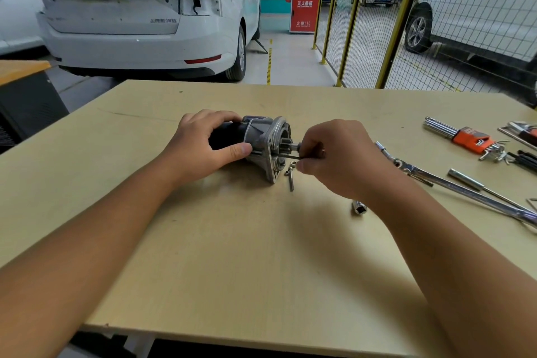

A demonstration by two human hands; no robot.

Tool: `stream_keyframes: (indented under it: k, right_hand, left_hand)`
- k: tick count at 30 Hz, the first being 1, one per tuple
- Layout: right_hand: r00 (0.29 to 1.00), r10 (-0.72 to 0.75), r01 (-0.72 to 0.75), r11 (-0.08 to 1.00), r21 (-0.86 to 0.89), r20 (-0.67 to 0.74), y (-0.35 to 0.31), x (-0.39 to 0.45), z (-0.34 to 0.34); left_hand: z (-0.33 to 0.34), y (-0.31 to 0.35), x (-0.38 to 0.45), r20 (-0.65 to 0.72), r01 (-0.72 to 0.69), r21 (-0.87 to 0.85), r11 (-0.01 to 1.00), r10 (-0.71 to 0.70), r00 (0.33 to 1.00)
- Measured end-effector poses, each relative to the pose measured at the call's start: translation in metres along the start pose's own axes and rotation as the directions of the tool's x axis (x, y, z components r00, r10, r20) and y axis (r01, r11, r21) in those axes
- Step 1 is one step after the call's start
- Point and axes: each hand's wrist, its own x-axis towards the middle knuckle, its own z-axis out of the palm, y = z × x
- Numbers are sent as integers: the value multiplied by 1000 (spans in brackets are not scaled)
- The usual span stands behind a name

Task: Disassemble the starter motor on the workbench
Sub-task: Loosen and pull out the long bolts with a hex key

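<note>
A pale, smooth wooden tabletop (232,256) carries a small chrome socket (359,207) nearest; beyond it lie loose steel bolts (291,176) beside the ribbed cast-aluminium nose of the black cylindrical starter motor (258,142), lying on its side mid-table; the left hand (200,142) has its grip clamped round the black body; the right hand (334,154) pinches a thin dark hex key (286,156) at the flange; right, a long chrome ratchet wrench (453,183) and orange-holdered hex keys (465,136); behind, a white saloon car (139,17) and yellow-posted mesh fencing (377,23).
</note>
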Motion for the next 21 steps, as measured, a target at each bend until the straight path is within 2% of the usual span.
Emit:
stream_keyframes:
  k: [5, 10, 15, 19, 21]
  right_hand:
    - [998, 54, -57, 996, 64, 43, -3, -1, 1]
    - [994, 67, -65, 998, -24, 85, -6, -1, -1]
    - [1000, 28, -27, 998, -55, 12, -4, 0, 1]
    - [998, 7, -8, 1000, -18, -66, -5, -2, 2]
    - [998, 13, -12, 1000, 15, -62, -5, -2, 1]
  left_hand:
    - [-1, 0, 0, 0, 4, -1, 1000, -4, 1000]
    - [0, 0, 1, -3, -2, 1, 1000, 2, 1000]
    - [0, -1, 1, -4, -3, 9, 1000, 3, 1000]
    - [0, -1, 1, 2, -9, 0, 1000, 9, 1000]
    - [0, -2, 1, 3, -13, -2, 1000, 13, 1000]
